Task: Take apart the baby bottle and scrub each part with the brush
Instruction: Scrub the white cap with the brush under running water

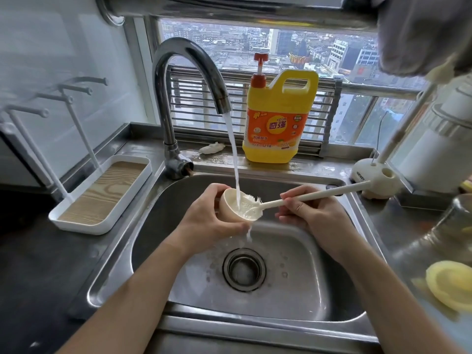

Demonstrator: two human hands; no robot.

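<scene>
Left hand point(212, 222) is curled round a cream cap point(226, 204), which is held above the middle of the sink point(306, 277), toward its back edge. The handle of a brush point(332, 192) is pinched by the fingers of the right hand point(306, 213), and its bristles are pushed into the cap. Water point(231, 139) from the tap point(189, 54) is received inside the cap. A yellow soap jug point(275, 123) is set behind the sink's back edge, and a white tray point(76, 226) beside its left edge.

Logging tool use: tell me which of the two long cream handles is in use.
The brush pinched by the right hand, bristles in the cup-shaped part held by the left hand. The other handle stands in its holder, untouched.
</scene>
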